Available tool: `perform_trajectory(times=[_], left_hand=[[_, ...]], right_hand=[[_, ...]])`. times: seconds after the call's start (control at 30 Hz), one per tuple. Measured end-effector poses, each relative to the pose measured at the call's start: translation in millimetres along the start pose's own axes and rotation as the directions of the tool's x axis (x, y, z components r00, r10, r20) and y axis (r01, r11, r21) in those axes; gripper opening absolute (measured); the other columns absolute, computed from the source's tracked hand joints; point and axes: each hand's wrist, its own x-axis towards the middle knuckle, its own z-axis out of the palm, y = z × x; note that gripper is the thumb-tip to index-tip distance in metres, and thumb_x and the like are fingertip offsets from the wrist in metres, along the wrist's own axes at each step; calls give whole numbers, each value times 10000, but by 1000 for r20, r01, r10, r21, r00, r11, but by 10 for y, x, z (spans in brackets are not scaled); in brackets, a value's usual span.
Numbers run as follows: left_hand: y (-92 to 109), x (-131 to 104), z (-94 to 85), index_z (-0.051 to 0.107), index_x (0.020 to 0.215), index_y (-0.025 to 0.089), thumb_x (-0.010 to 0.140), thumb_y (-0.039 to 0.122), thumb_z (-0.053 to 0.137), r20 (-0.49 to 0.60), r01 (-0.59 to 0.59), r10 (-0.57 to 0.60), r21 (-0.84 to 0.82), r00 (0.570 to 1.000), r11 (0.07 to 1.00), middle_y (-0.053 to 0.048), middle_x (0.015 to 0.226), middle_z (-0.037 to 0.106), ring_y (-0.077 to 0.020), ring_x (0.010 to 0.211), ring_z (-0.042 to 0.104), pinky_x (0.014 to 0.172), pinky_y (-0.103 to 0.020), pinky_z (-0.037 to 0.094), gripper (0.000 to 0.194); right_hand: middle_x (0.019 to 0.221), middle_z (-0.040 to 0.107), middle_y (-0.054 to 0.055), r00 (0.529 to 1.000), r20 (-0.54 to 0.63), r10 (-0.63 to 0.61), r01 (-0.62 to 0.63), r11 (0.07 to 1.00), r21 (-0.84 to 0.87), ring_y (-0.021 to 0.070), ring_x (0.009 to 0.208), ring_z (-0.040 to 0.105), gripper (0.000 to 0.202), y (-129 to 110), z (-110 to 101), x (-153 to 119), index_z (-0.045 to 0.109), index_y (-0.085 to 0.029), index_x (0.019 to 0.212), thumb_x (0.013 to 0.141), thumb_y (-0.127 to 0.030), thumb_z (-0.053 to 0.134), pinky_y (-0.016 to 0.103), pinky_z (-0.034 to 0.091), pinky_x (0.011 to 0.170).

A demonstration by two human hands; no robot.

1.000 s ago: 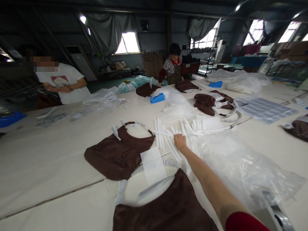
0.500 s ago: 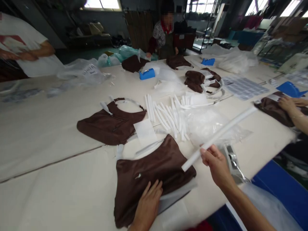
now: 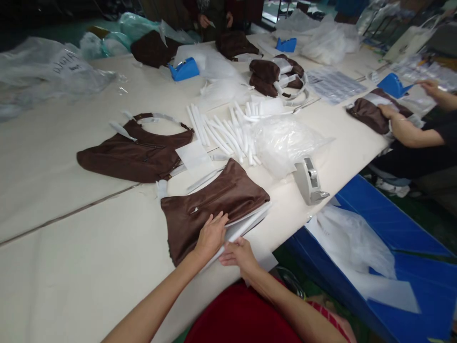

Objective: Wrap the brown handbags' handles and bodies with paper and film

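two hands: left [image 3: 212, 234] spread on handbag [image 3: 218, 197], right [image 3: 238, 252] gripping tube [image 3: 250, 221]; lettering [image 3: 67, 63] on sack [image 3: 91, 78] unclear

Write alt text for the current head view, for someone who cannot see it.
The left hand lies on a brown bag while the right hand holds a white tube at its near edge. Nearby are loose tubes, a second bag and a tape dispenser; at right, a co-worker's hand touches another bag.
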Motion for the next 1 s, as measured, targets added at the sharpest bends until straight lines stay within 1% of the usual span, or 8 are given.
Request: perform_trajectory(times=[0.13, 0.23, 0.43, 0.67, 0.8, 0.87, 0.93, 1.0], left_hand=[[25, 53, -68, 607, 1186, 139, 845, 69, 395, 92, 8, -8, -2, 996, 1000, -124, 1263, 681, -243, 1309, 540, 1111, -503, 425, 407], [6, 21, -77, 614, 1188, 143, 827, 61, 413, 99, 8, -7, -11, 995, 1000, -122, 1306, 656, -244, 1329, 519, 1130, -505, 402, 422], [-44, -133, 86, 623, 1196, 165, 865, 81, 399, -20, -117, 116, -24, 993, 993, -104, 1374, 610, -216, 1338, 508, 1175, -502, 342, 408], [68, -253, 406, 609, 1194, 127, 826, 23, 429, -122, -121, 123, 29, 985, 992, -152, 1431, 548, -235, 1384, 454, 1154, -477, 377, 423], [111, -319, 564, 598, 1225, 135, 893, 28, 347, -194, -117, 136, 105, 972, 987, -140, 1430, 551, -242, 1398, 433, 1139, -467, 397, 429], [124, -332, 623, 600, 1224, 140, 902, 18, 315, -203, -103, 126, 124, 971, 987, -128, 1434, 550, -237, 1406, 420, 1145, -464, 389, 447], [136, -333, 665, 590, 1248, 148, 886, -9, 296, -189, -85, 105, 113, 976, 990, -113, 1463, 523, -222, 1431, 380, 1166, -465, 361, 492], [150, -336, 686, 565, 1293, 156, 859, -32, 302, -160, -69, 82, 86, 984, 994, -99, 1499, 484, -208, 1458, 328, 1189, -469, 320, 542]], right_hand=[[551, 619, -3, 1000, 18, -12, 13, 998, -62, 198, 545, 667, 173, 19, 270, 255, 486, -206, 733, 719, -257, 651, 322, 568, 537], [545, 620, 5, 998, 55, -31, 36, 994, -104, 200, 575, 661, 79, -34, 317, 368, 550, -190, 722, 729, -223, 622, 337, 575, 561], [662, 673, 19, 979, 204, 0, 18, 996, -84, 178, 658, 662, 141, -140, 148, 373, 610, -167, 829, 725, -227, 683, 357, 591, 663], [798, 696, 49, 944, 327, 38, -21, 998, -55, 183, 754, 664, 215, -241, 20, 292, 619, -190, 949, 763, -272, 690, 358, 571, 735], [719, 678, 36, 948, 308, 76, 24, 951, -309, 183, 706, 658, 128, -287, -122, 126, 630, -174, 813, 760, -288, 657, 340, 556, 728], [617, 644, 33, 962, 254, 96, 93, 762, -641, 190, 646, 646, 176, -429, -231, -36, 623, -172, 715, 814, -317, 608, 348, 544, 715], [599, 646, 50, 957, 285, -50, 281, 389, -877, 209, 652, 650, 274, -679, -322, -200, 646, -178, 706, 889, -351, 538, 372, 531, 752], [785, 720, 99, 843, 457, -285, 478, 6, -878, 238, 823, 679, 330, -977, -376, -279, 707, -182, 869, 964, -354, 442, 400, 503, 870]])
